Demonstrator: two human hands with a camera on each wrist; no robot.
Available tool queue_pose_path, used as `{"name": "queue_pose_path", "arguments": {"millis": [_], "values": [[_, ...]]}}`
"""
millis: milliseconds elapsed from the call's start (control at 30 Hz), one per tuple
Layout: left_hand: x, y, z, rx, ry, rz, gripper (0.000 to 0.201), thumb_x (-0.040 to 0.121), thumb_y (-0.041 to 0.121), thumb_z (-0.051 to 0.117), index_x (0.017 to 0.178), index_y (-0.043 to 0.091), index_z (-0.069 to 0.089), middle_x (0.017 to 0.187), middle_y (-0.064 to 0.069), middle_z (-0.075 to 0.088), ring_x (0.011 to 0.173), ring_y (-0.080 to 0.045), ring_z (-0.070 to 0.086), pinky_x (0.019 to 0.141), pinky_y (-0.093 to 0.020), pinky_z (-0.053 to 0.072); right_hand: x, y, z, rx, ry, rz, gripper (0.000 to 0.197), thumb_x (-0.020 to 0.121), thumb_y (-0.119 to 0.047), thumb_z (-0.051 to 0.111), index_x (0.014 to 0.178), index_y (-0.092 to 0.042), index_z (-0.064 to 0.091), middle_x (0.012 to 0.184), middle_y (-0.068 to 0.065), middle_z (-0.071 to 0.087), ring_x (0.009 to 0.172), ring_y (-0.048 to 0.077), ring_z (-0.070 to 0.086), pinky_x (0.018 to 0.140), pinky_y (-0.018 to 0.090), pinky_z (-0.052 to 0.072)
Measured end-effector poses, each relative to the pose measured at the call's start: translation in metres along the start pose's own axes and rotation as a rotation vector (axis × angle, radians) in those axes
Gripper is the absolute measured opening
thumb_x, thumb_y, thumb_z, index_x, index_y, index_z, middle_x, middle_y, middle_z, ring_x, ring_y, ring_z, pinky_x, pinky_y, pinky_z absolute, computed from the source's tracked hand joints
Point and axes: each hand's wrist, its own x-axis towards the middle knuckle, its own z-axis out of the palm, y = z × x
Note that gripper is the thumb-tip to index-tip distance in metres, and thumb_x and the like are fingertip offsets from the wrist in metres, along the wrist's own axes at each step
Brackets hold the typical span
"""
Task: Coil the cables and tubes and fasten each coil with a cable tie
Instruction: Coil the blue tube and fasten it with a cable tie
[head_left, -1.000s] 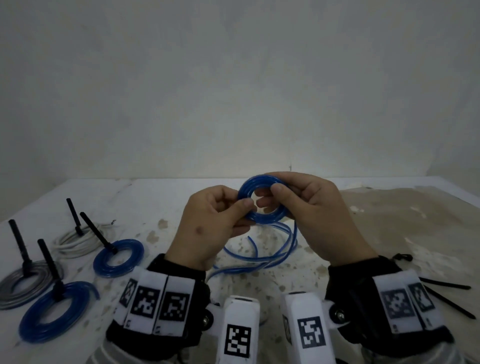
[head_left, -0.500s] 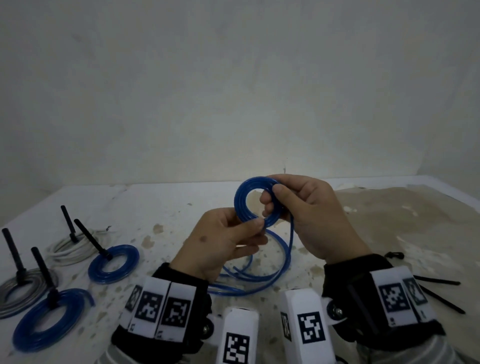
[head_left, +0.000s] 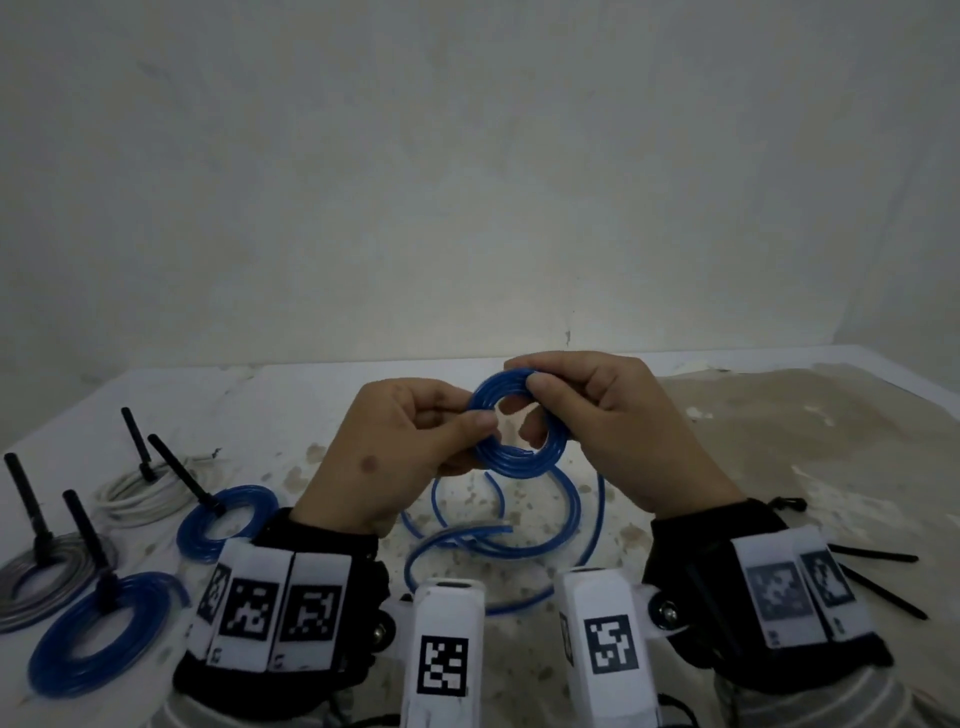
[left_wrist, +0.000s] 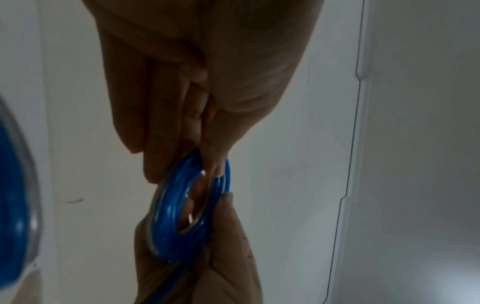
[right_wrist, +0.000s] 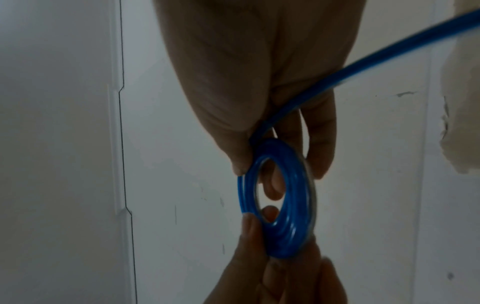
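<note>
Both hands hold a small coil of blue tube (head_left: 511, 460) upright above the table. My left hand (head_left: 480, 423) pinches its left edge between thumb and fingers, and my right hand (head_left: 540, 395) pinches its upper right edge. The rest of the tube (head_left: 574, 512) trails down in loose loops on the table below. In the left wrist view the coil (left_wrist: 168, 207) sits between my left hand (left_wrist: 182, 172) above and the right hand below. The right wrist view shows the coil (right_wrist: 293, 197) pinched by my right hand (right_wrist: 275, 170), with the free tube (right_wrist: 389, 45) running off up-right.
Tied coils, each with a black tie tail sticking up, lie at the left: a white cable (head_left: 140, 496), a small blue tube (head_left: 226, 522), a grey cable (head_left: 41, 579) and a larger blue tube (head_left: 98, 634). Loose black cable ties (head_left: 878, 556) lie at the right. A wall stands behind.
My left hand, lower on the loose tube half a second ago, has come back up to the coil's left edge. The coil has dropped slightly and turned more face-on.
</note>
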Motion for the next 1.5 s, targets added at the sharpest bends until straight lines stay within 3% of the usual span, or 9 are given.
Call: {"name": "queue_pose_path", "arguments": {"millis": [167,433,633,800,1000,1167,1267,1400,1500], "values": [[0.002,-0.006,0.005,-0.1,0.086,0.003,0.008,0.073,0.012,0.067,0.081,0.009,0.067,0.064,-0.005,0.072,0.058,-0.015,0.068,0.056,-0.022,0.056,0.001,0.003,0.005,0.103,-0.021,0.112,0.025,0.097,-0.01,0.042,0.103,-0.019,0.064,0.088,0.007,0.071,0.066,0.011,0.063,0.075,0.033,0.055],[-0.001,-0.014,0.027,-0.379,0.068,-0.096,0.016,0.072,0.012,0.063,0.087,0.007,0.064,0.071,-0.003,0.073,0.066,-0.013,0.07,0.062,-0.022,0.056,0.004,0.003,0.0,0.376,0.128,0.179,0.021,0.092,-0.014,0.051,0.088,-0.001,0.067,0.065,0.004,0.068,0.055,0.013,0.06,0.057,0.023,0.054],[-0.007,-0.024,0.039,-0.27,-0.104,-0.289,0.006,0.082,0.007,0.062,0.087,0.006,0.066,0.081,-0.006,0.074,0.077,-0.016,0.071,0.065,-0.023,0.057,0.003,0.012,-0.012,0.197,0.093,0.144,0.021,0.092,-0.01,0.052,0.09,0.004,0.067,0.054,0.0,0.054,0.043,0.008,0.042,0.05,0.023,0.041],[-0.007,-0.02,0.029,-0.154,-0.167,-0.234,0.008,0.077,0.008,0.066,0.084,0.009,0.069,0.085,-0.009,0.074,0.081,-0.018,0.071,0.065,-0.023,0.056,0.002,0.007,-0.017,0.219,0.018,0.124,0.019,0.09,-0.007,0.051,0.087,0.002,0.067,0.051,0.001,0.054,0.042,0.007,0.04,0.048,0.02,0.04],[-0.002,-0.008,0.016,0.037,-0.075,-0.046,0.006,0.079,0.013,0.067,0.08,0.018,0.07,0.079,-0.009,0.073,0.069,-0.012,0.068,0.059,-0.021,0.054,-0.001,0.002,-0.015,-0.012,-0.077,0.098,0.015,0.089,-0.008,0.057,0.084,-0.007,0.071,0.052,0.0,0.059,0.043,0.004,0.046,0.049,0.017,0.04],[-0.003,-0.007,0.009,0.109,-0.173,-0.066,0.007,0.08,0.01,0.066,0.081,0.015,0.07,0.077,-0.008,0.073,0.068,-0.014,0.067,0.062,-0.023,0.053,-0.001,0.001,-0.008,0.007,-0.095,0.106,0.01,0.087,-0.01,0.06,0.084,-0.01,0.07,0.056,0.004,0.065,0.051,0.011,0.055,0.048,0.016,0.041],[-0.003,-0.006,0.008,0.06,-0.131,-0.042,0.01,0.079,0.008,0.066,0.078,0.016,0.071,0.076,-0.01,0.072,0.069,-0.015,0.067,0.065,-0.025,0.055,-0.001,0.0,-0.007,0.048,-0.053,0.095,0.011,0.086,-0.015,0.061,0.084,-0.007,0.069,0.06,0.007,0.067,0.05,0.013,0.053,0.05,0.018,0.043],[-0.001,-0.006,0.008,-0.045,0.017,-0.01,0.007,0.077,0.008,0.067,0.076,0.014,0.07,0.074,-0.013,0.07,0.064,-0.015,0.067,0.058,-0.024,0.055,0.0,0.001,-0.007,0.059,-0.026,0.076,0.02,0.089,-0.019,0.054,0.088,-0.007,0.071,0.073,0.007,0.072,0.06,0.013,0.061,0.059,0.022,0.051],[0.0,-0.008,0.012,-0.137,0.057,-0.057,0.005,0.08,0.009,0.064,0.082,0.011,0.068,0.068,-0.005,0.071,0.059,-0.011,0.066,0.05,-0.018,0.051,0.0,0.003,-0.006,0.138,-0.061,0.114,0.02,0.091,-0.013,0.049,0.098,-0.012,0.069,0.088,0.01,0.074,0.076,0.022,0.067,0.073,0.03,0.056]]}}
